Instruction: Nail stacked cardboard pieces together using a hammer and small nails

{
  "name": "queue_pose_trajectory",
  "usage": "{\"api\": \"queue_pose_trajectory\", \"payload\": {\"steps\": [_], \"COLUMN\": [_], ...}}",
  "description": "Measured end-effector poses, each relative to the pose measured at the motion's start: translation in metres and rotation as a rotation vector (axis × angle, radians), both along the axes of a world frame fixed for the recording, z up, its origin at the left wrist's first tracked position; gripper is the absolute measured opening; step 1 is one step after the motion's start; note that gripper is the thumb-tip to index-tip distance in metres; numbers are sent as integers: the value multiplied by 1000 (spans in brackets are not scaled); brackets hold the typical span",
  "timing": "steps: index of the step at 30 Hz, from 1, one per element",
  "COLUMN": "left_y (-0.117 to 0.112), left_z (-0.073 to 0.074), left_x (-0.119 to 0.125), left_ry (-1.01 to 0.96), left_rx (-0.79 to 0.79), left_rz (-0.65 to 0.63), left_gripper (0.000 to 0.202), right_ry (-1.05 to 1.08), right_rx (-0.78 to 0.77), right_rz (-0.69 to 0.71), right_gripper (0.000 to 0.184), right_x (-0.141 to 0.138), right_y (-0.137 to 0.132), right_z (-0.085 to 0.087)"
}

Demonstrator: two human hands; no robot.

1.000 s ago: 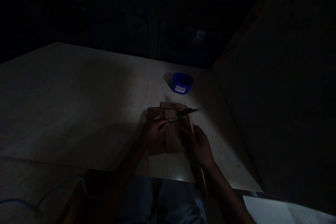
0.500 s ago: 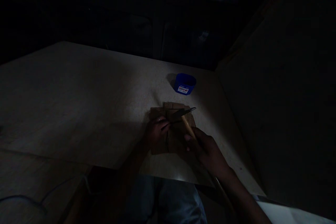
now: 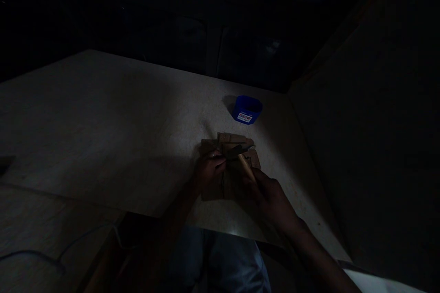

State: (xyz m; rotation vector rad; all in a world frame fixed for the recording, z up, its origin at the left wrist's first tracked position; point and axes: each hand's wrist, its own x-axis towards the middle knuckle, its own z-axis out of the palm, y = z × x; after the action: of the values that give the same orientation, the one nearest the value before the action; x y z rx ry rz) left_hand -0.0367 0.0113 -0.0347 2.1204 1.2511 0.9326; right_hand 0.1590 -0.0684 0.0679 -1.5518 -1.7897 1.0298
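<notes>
In dim light, my right hand [image 3: 273, 194] is wrapped round the wooden handle of a hammer [image 3: 246, 165]. Its dark metal head lies low over a flat piece of brown cardboard [image 3: 213, 191], close to the fingertips of my left hand [image 3: 208, 167]. Those fingers are pinched together over the cardboard's left part; whatever is between them is too dark to make out. A dark line runs down the cardboard's middle.
A blue plastic tub [image 3: 247, 110] with a white label stands behind the cardboard on the pale table [image 3: 137, 114]. Along the right rises a dark panel [image 3: 371, 146]. A cable [image 3: 82, 240] lies at lower left, and my knees [image 3: 220, 261] are below the table edge.
The hammer head has come down slightly toward the cardboard and my left fingertips. The whole view has shifted a little, so things appear farther right. My left hand keeps its place on the cardboard.
</notes>
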Motion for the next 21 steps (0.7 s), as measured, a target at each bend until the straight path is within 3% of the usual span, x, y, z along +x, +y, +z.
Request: {"api": "queue_pose_trajectory", "payload": {"steps": [14, 21], "left_y": [3, 0], "left_z": [-12, -4], "left_x": [0, 0], "left_ry": [48, 19], "left_rx": [105, 105], "left_rz": [30, 32], "left_gripper": [12, 14], "right_ry": [-32, 74], "right_rx": [-26, 18], "right_rz": [99, -32], "right_gripper": [44, 41], "right_x": [-2, 9], "right_y": [8, 4], "right_z": [1, 8]}}
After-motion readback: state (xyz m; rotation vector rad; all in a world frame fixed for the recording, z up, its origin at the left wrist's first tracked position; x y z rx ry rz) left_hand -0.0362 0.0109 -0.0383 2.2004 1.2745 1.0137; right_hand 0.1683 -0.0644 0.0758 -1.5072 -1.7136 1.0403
